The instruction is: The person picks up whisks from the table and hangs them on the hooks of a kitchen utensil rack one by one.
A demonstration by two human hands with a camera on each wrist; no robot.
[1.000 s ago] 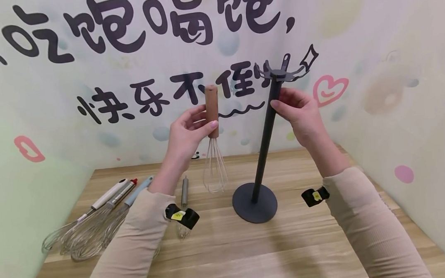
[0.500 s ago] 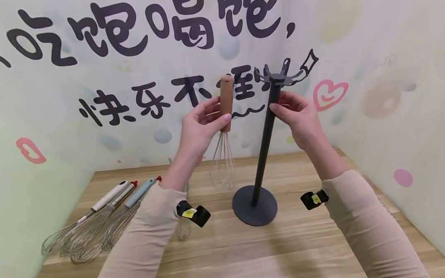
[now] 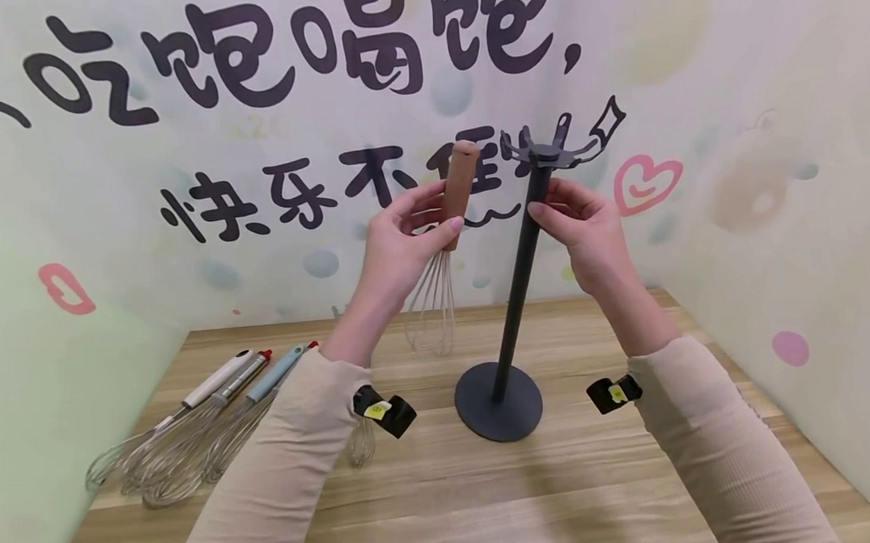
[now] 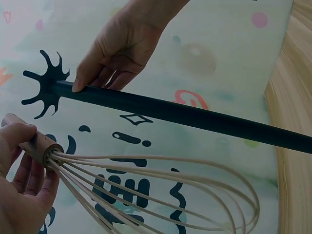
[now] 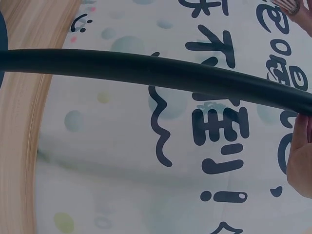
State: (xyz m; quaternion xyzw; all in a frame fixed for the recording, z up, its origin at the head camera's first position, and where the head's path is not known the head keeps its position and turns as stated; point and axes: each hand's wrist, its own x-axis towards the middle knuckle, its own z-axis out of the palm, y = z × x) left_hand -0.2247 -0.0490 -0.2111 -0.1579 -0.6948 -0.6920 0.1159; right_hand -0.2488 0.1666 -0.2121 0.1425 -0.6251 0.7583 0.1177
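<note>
whisk handle point(image 3: 463, 179): brown; stand point(image 3: 516, 300): dark grey; table point(image 3: 445, 498): light wood grain; sleeves point(image 3: 726, 437): beige

From the head we face forward and down over the whole dark-grey, round-based, metal-looking stand point(image 3: 521, 276). From our left wrist, close by, we view its hooked top point(image 4: 46, 85); from our right, nearer, its pole point(image 5: 146, 68), which crosses both wrist views.

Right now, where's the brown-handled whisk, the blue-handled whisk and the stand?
Brown-handled whisk point(image 3: 461, 183): head view, its handle.
Blue-handled whisk point(image 3: 276, 374): head view, its handle.
Stand point(image 3: 518, 292): head view, its pole.
</note>
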